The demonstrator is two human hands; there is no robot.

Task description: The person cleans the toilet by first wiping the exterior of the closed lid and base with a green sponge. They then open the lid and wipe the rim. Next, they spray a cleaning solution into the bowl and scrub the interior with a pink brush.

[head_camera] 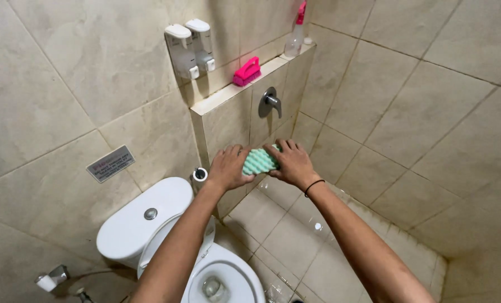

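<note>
The tiled partition wall (228, 120) is standing beside the white toilet (143, 224). Against its face, both hands are pressing a ridged green sponge (260, 161): the left hand (228, 167) is gripping its left end, the right hand (291, 164) is closing over its right. Scrubbing well likely means keeping even pressure, ridges flat on the tile.

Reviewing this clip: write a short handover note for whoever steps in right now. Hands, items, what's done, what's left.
Left hand and right hand both grip the ridged green foam sponge, pressed against the beige tiled half wall.
The pink scrub brush and the clear spray bottle with a pink trigger stand unused on the ledge.
Done: cannot tell how much wall is scrubbed.
Left: probably the surrounding tiles.
</note>
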